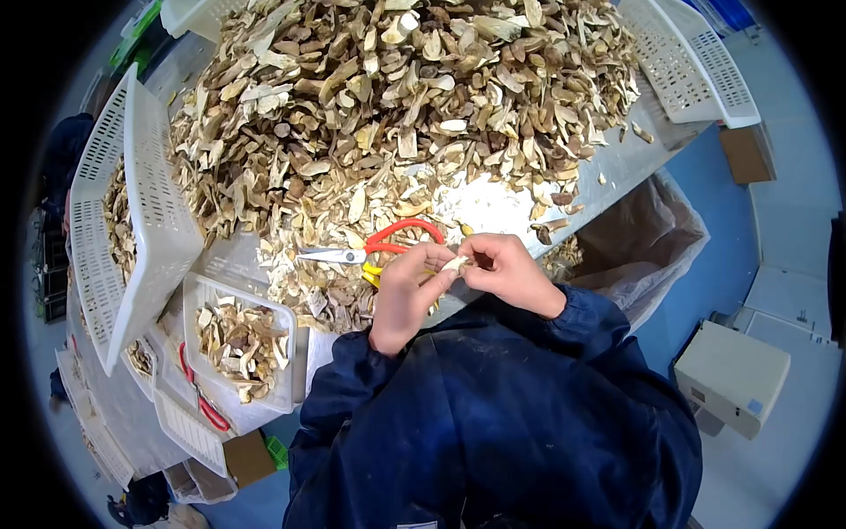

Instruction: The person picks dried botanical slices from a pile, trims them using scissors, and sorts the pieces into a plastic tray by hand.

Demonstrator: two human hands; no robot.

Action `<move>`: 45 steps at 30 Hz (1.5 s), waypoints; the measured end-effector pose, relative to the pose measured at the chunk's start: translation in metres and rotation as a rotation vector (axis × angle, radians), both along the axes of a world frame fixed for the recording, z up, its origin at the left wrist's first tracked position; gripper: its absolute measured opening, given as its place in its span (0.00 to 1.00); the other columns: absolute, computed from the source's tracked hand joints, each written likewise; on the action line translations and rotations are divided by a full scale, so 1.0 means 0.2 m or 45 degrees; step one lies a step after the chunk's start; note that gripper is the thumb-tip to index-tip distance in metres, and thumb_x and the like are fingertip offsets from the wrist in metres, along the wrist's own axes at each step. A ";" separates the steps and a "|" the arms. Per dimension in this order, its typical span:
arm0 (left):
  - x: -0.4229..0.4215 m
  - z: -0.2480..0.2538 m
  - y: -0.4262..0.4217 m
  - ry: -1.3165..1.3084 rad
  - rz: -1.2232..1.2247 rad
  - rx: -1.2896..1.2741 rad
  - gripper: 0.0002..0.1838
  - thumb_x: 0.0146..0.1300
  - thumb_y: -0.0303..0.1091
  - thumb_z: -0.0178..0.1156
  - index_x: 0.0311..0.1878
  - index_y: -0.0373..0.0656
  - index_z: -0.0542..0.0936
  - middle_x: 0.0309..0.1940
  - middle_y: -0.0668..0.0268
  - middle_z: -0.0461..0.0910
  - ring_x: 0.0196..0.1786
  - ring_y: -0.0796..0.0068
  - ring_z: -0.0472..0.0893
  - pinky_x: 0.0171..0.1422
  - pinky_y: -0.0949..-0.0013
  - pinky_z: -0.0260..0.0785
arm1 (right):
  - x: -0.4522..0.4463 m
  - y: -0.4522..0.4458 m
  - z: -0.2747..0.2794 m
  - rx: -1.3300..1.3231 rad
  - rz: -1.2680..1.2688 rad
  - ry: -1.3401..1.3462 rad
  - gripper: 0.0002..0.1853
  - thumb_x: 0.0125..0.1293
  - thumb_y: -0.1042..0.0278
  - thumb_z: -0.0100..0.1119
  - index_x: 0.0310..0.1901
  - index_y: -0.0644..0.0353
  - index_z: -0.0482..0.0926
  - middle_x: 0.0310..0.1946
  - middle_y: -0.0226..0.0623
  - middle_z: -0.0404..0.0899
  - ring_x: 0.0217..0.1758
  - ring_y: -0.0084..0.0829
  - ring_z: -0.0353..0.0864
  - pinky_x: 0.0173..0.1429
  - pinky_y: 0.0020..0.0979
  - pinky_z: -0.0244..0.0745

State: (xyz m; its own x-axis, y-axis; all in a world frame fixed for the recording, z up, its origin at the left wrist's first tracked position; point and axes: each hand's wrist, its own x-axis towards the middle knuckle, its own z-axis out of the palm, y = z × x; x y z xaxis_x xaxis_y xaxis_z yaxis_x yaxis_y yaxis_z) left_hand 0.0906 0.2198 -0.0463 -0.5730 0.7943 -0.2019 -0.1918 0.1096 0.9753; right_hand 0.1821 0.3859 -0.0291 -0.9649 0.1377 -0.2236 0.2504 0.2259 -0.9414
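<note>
1. I see the left hand (412, 286) pinched nearly closed, thumb and fingers on a pale piece (456, 264).
2. The right hand (504, 271) curls in, fingertips drawn close at the piece's other side; I can't tell whether it grips too.
3. The piece looks small, cream-white and irregular, partly covered by fingers, and sits between both hands above the worktop (608, 181).
4. Just beyond, I have red-handled scissors (374, 248).
5. Farther out rises a heap (397, 115) of brown-and-cream dried slices.
</note>
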 end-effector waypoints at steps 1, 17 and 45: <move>0.00 0.00 0.00 -0.036 0.016 0.023 0.08 0.61 0.22 0.59 0.43 0.35 0.76 0.34 0.67 0.79 0.36 0.82 0.78 0.40 0.77 0.71 | 0.00 0.00 -0.02 -0.141 -0.019 -0.027 0.04 0.60 0.74 0.58 0.35 0.64 0.76 0.22 0.24 0.70 0.26 0.13 0.64 0.29 0.19 0.60; 0.00 -0.01 -0.01 -0.450 -0.029 0.082 0.08 0.61 0.20 0.58 0.42 0.38 0.72 0.35 0.69 0.76 0.38 0.84 0.75 0.41 0.80 0.68 | 0.01 -0.05 -0.01 -0.262 -0.143 -0.039 0.05 0.59 0.73 0.58 0.32 0.65 0.76 0.20 0.23 0.67 0.25 0.14 0.62 0.28 0.21 0.59; 0.12 -0.08 0.13 -1.416 -0.270 0.240 0.20 0.71 0.36 0.47 0.62 0.38 0.67 0.51 0.64 0.72 0.52 0.76 0.71 0.57 0.70 0.65 | 0.35 0.41 -0.22 0.475 -0.822 -0.034 0.05 0.62 0.72 0.59 0.35 0.64 0.75 0.27 0.32 0.71 0.26 0.29 0.74 0.28 0.30 0.70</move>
